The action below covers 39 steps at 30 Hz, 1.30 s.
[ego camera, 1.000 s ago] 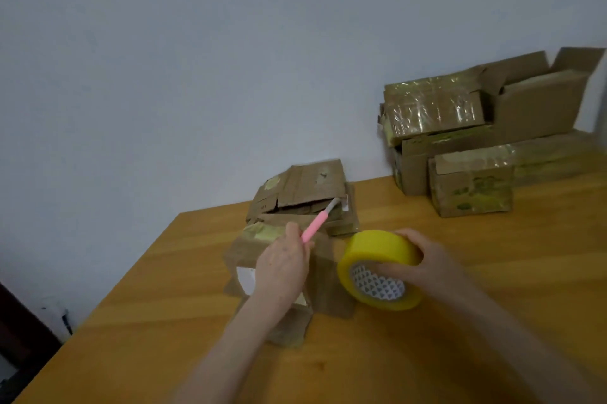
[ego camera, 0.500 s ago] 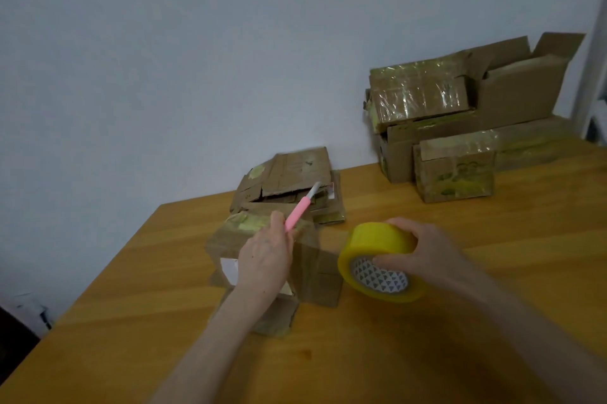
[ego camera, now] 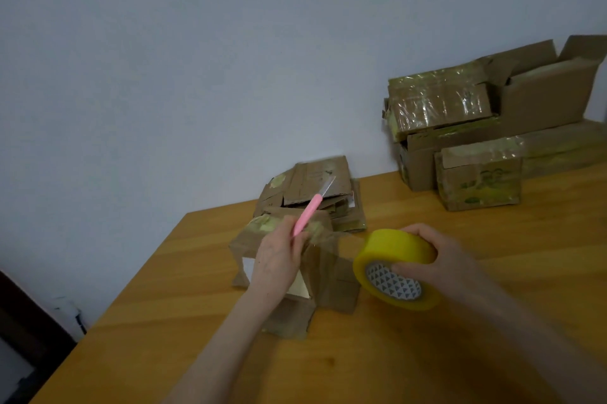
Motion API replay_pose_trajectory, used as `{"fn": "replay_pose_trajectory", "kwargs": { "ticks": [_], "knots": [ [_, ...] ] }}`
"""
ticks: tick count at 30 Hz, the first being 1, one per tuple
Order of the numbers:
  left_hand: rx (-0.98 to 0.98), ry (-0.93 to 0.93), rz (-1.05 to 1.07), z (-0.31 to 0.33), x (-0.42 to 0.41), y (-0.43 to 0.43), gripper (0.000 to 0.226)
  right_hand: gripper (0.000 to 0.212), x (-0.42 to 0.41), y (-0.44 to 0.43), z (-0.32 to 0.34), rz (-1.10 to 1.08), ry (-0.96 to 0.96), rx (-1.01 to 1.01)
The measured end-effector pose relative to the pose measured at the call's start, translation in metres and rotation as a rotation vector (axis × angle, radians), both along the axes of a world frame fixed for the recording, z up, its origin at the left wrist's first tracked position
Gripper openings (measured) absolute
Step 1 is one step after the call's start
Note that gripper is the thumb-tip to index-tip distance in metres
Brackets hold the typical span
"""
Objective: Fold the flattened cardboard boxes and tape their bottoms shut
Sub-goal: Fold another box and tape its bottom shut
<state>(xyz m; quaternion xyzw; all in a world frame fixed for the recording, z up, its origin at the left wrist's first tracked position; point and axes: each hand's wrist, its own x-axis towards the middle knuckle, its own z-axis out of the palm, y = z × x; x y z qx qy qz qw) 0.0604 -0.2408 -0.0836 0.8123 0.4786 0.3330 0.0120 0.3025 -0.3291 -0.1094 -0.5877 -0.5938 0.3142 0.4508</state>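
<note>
A small folded cardboard box [ego camera: 325,272] stands on the wooden table [ego camera: 427,354] with its flaps spread out. My left hand [ego camera: 279,259] rests on top of it and grips a pink craft knife [ego camera: 310,210], blade pointing up and away. My right hand [ego camera: 450,259] holds a yellow tape roll [ego camera: 394,265] just right of the box. A strip of tape [ego camera: 345,241] runs from the roll to the box top. Behind the box lies a pile of flattened cardboard boxes [ego camera: 315,193].
Several taped and folded boxes [ego camera: 476,147] are stacked at the back right against the pale wall. The table's left edge runs diagonally, with dark floor and furniture [ego camera: 29,331] beyond it.
My right hand has drawn the tape roll slightly right of the box, stretching the strip. The left hand stays on the box with the knife. The camera shifted a little.
</note>
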Motion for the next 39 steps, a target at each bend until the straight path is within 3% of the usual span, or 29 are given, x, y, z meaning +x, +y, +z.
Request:
{"fn": "replay_pose_trajectory", "kwargs": {
  "ticks": [3,6,9,12,19,23,39],
  "knots": [
    [0.189,0.055,-0.037,0.011,-0.008,-0.012,0.028,0.041,0.001,0.000,-0.002,-0.005,0.002,0.013],
    [0.247,0.197,0.025,0.015,-0.013,-0.029,0.039,0.039,0.002,0.000,-0.005,-0.004,0.002,0.032],
    [0.109,0.220,0.016,0.014,-0.015,-0.043,0.048,0.040,0.002,0.000,-0.007,-0.005,0.011,0.040],
    [0.008,0.214,0.015,0.010,-0.014,-0.049,0.033,0.040,0.002,0.001,-0.008,-0.001,0.012,0.051],
    [0.078,0.248,-0.010,0.014,-0.012,-0.049,0.033,0.040,0.001,0.000,-0.009,-0.003,-0.009,0.066],
    [0.053,0.362,0.072,0.015,-0.006,-0.043,0.034,0.041,0.000,0.001,-0.009,0.003,-0.036,0.071],
    [-0.087,0.393,0.093,0.019,0.001,-0.035,0.034,0.045,-0.005,0.002,-0.006,0.029,-0.029,0.066]
  ]
}}
